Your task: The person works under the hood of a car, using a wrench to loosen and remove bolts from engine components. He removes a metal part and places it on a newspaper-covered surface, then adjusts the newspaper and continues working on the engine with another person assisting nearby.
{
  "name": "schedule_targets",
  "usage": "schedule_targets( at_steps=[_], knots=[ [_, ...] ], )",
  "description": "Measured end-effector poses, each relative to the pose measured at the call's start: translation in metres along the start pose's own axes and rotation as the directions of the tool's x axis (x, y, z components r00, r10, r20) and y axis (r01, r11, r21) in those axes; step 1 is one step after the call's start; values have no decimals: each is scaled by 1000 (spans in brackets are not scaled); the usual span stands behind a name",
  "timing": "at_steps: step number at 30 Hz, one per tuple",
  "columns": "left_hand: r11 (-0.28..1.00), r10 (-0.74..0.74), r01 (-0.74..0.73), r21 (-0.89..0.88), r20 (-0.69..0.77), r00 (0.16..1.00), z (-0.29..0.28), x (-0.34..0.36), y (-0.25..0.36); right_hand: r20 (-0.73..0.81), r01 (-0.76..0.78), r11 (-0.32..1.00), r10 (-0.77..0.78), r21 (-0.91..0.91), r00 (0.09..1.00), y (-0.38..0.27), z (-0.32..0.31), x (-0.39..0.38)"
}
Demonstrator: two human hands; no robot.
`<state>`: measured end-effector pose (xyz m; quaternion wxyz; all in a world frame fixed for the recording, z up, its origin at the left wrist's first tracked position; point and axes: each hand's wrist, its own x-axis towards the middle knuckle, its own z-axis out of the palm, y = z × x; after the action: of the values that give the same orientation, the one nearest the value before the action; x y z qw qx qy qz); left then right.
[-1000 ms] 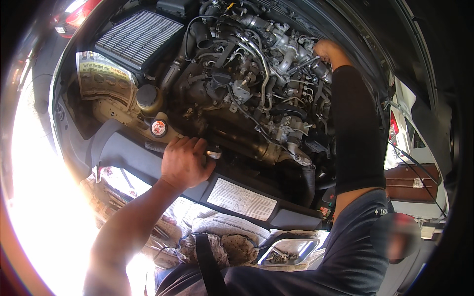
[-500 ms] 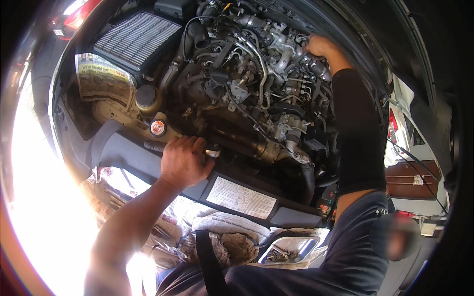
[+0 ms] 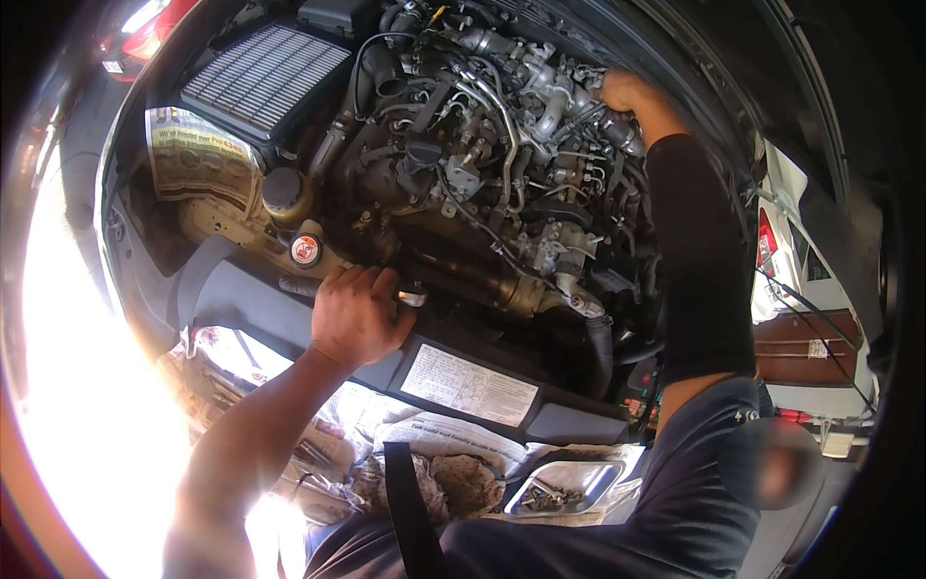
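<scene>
The left hand (image 3: 355,314) is laid on the grey front panel (image 3: 241,309) of the car, right at the edge of the engine bay. Its fingers are curled down over the edge, close together, and a small shiny metal piece (image 3: 413,297) is touched by the fingertips. It cannot be told if that piece is gripped or only touched. The hand seems to be set there so the body can be held steady while leaning in.

The right hand (image 3: 625,92) is stretched far over the engine (image 3: 482,183), to the back, in among silver pipes and hoses (image 3: 550,106). Its arm is covered by a black sleeve (image 3: 699,261). The fingers are tucked down between the parts, so it cannot be told if something is pinched there.

A newspaper (image 3: 198,159) is spread beside the black air filter box (image 3: 265,77), likely so the paint is kept clean. A round cap with red on it (image 3: 305,250) is seen near the left hand. Lower down, small bolts are kept together in a metal tray (image 3: 564,485), set on more paper, likely so they are not lost.
</scene>
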<state>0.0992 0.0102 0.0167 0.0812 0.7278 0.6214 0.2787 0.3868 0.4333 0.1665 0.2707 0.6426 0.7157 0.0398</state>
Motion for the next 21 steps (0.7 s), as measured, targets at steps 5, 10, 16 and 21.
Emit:
schedule_targets(
  at_steps=[5, 10, 16, 21],
  knots=[
    [999, -10, 9, 33, 47, 999, -1, -1, 0, -152, 139, 987, -149, -75, 977, -1, 4, -4],
    [1000, -6, 5, 31, 45, 999, -1, 0, 0, -101, 75, 993, -85, -90, 991, -4, 6, 0],
    [1000, -2, 1, 25, 39, 999, -1, -1, -1, -93, 111, 986, -123, -123, 988, -9, 4, 8],
    [1000, -9, 8, 24, 47, 999, -1, 0, 0, -100, 118, 981, -134, -153, 986, -3, 8, 14]
  ],
)
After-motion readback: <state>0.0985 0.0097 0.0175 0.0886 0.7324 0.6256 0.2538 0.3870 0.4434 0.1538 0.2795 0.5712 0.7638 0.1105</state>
